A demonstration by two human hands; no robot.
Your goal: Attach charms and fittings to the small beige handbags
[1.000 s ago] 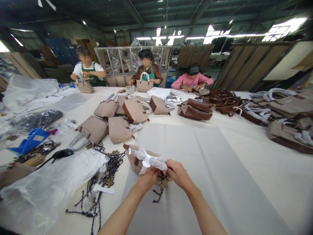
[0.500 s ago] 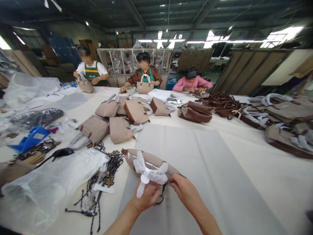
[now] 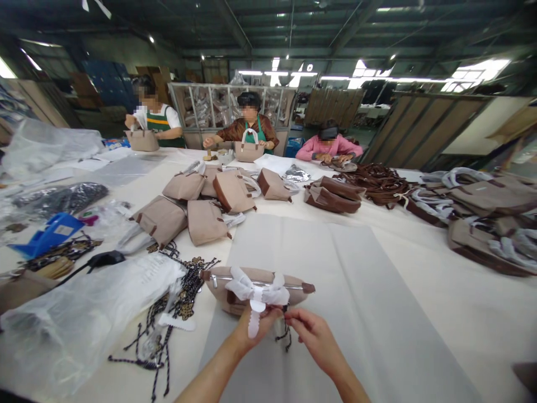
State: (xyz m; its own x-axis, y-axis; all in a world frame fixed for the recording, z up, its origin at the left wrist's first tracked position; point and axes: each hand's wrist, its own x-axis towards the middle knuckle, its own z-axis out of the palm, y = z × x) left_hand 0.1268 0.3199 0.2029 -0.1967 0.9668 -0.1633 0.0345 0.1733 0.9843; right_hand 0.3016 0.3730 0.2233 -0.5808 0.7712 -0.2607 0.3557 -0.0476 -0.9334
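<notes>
A taupe handbag (image 3: pixel 289 279) with a zipped top lies in front of me on a large white sheet (image 3: pixel 335 263). Its handles are wrapped in white paper (image 3: pixel 255 292). My left hand (image 3: pixel 255 327) holds the handbag's near side just under the wrapped handles. My right hand (image 3: pixel 310 331) pinches a short dark cord (image 3: pixel 287 334) that hangs at the bag's front.
Several black-and-gold braided cords (image 3: pixel 176 305) lie left of the bag beside clear plastic bags (image 3: pixel 79 313). More taupe handbags (image 3: pixel 201 204) and brown ones (image 3: pixel 335 196) cover the table (image 3: pixel 440 291). Three people (image 3: pixel 251 123) work at its far edge. A blue tray (image 3: pixel 48 235) sits left.
The handbag has swung from tilted end-on to lying crosswise with its zip facing me. Both hands dropped lower, and my right hand shifted from the wrapped handles to the dark cord.
</notes>
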